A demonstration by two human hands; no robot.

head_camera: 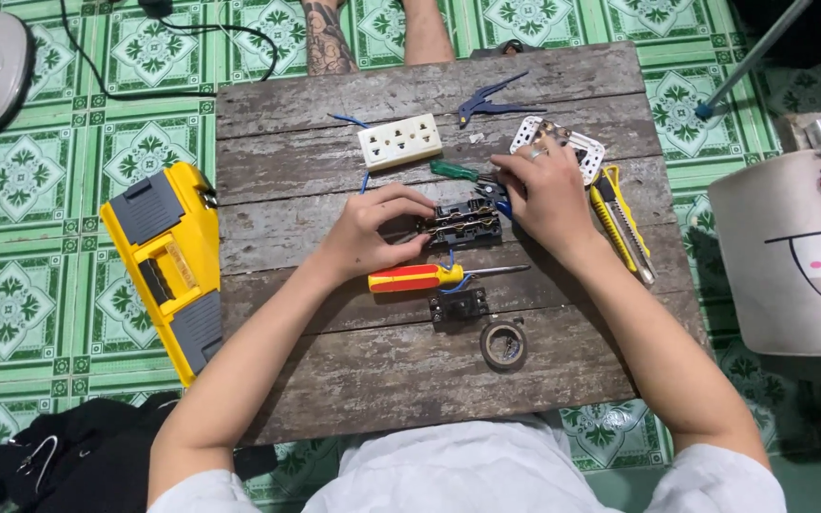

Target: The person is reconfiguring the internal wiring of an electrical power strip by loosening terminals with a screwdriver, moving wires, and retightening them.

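Head view: the left hand (pixel 365 231) pinches the left end of a dark socket body (pixel 461 223) at the middle of the wooden board (pixel 382 380). The right hand (pixel 545 195) curls its fingers on the body's right end. A red-yellow screwdriver (pixel 420 276) lies just near; a white socket (pixel 399 141) lies farther.

label (pixel 181 265) | yellow toolbox lid | narrow, yellow-gold strip

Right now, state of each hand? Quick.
Left hand: closed, fingertips pinching the left end of the dark socket module.
Right hand: closed on the module's right end, beside the green screwdriver.
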